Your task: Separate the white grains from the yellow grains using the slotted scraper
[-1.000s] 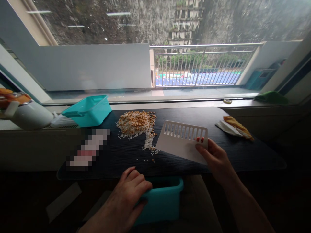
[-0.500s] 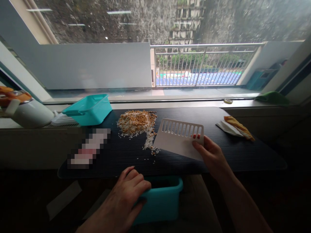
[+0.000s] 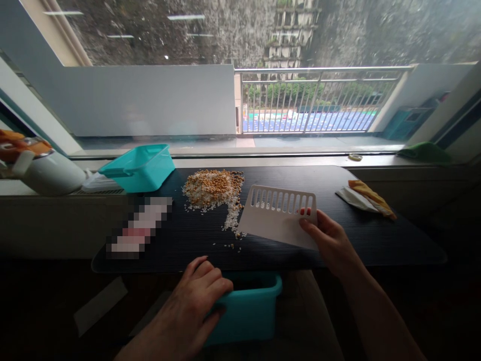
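Observation:
A pile of white rice mixed with yellow beans (image 3: 213, 185) lies on a black mat (image 3: 368, 240), with a thin trail of grains running toward me. My right hand (image 3: 330, 241) is closed on a white slotted scraper (image 3: 278, 215), whose left edge stands just right of that trail. My left hand (image 3: 199, 296) grips the rim of a teal bin (image 3: 251, 308) held below the mat's near edge.
A second teal bin (image 3: 139, 168) stands at the mat's back left, beside a white appliance (image 3: 45, 173). A folded white and orange cloth (image 3: 366, 198) lies at the right. A blurred label (image 3: 139, 225) lies on the mat's left side. A window sill runs behind.
The scraper and my right hand have shifted a little to the left and away from me, nearer the trail of grains. My left hand and the bin stay put.

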Demonstrator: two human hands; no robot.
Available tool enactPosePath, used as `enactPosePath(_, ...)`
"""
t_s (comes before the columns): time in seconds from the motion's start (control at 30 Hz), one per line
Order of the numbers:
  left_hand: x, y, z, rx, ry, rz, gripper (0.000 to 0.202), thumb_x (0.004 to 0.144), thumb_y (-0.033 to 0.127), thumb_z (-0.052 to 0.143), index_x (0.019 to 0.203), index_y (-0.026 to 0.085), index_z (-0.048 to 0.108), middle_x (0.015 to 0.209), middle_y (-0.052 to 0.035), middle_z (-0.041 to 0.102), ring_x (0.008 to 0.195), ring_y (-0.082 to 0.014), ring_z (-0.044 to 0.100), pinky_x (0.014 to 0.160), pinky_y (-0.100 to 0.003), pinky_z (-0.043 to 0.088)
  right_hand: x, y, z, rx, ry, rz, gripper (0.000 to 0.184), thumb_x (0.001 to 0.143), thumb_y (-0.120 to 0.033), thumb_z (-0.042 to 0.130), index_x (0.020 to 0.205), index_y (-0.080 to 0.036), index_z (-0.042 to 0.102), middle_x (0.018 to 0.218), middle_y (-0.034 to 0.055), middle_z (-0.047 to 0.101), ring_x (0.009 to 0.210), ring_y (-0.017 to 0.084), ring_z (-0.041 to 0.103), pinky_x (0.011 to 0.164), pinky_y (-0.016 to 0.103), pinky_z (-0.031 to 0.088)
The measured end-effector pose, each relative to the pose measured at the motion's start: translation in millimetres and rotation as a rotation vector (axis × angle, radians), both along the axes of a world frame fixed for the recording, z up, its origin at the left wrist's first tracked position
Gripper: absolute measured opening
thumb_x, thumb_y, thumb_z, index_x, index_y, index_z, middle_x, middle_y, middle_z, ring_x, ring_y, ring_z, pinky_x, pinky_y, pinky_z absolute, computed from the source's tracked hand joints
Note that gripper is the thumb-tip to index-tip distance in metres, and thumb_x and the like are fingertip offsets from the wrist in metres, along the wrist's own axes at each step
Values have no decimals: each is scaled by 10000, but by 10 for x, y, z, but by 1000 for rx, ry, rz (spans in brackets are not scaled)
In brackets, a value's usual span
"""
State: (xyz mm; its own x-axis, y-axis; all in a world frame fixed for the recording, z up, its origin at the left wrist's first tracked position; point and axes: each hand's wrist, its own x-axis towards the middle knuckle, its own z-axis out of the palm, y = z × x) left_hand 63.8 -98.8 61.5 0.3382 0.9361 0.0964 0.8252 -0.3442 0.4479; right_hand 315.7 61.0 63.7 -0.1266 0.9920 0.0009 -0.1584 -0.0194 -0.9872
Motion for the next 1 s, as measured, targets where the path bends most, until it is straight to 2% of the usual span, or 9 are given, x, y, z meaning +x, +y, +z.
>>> enactPosePath(0.2,-15,-3,8,2,12,5,461,739,-65,489,1047,276,519,948,44,559,981,-172,518,1112,-413,138,38,-42,12,-13,-55,21,360,660,-447,819,929,-229,718,774,-6,700,714,169,601,650,257,473)
enactPosePath(0.5,-39,-15,-11,34,13,5,442,776,-32,503,1078,289,525,997,43,584,1045,-186,517,1131,-407,113,52,-100,23,-38,-54,45,339,684,-429,814,944,-235,721,818,-11,716,754,158,619,698,240,482)
enactPosePath(0.67,-27,-17,-5,10,-12,11,457,737,-58,512,1043,281,537,953,38,569,1014,-188,515,1117,-424,145,33,-159,26,-60,-90,138,354,700,-443,794,964,-221,718,797,6,709,734,176,626,663,260,495)
enactPosePath(0.87,-21,3,-23,21,-29,14,443,740,-68,502,1028,266,542,932,31,566,975,-189,520,1102,-443,158,99,-247,36,-43,-93,62,334,701,-449,793,942,-232,717,817,3,709,721,163,615,630,240,495)
enactPosePath(1.0,-25,17,-15,21,-22,8,418,744,-56,514,1020,257,545,933,25,572,969,-194,522,1102,-452,178,121,-255,24,-73,-85,114,308,706,-430,788,931,-230,722,820,4,714,736,172,624,650,252,497)
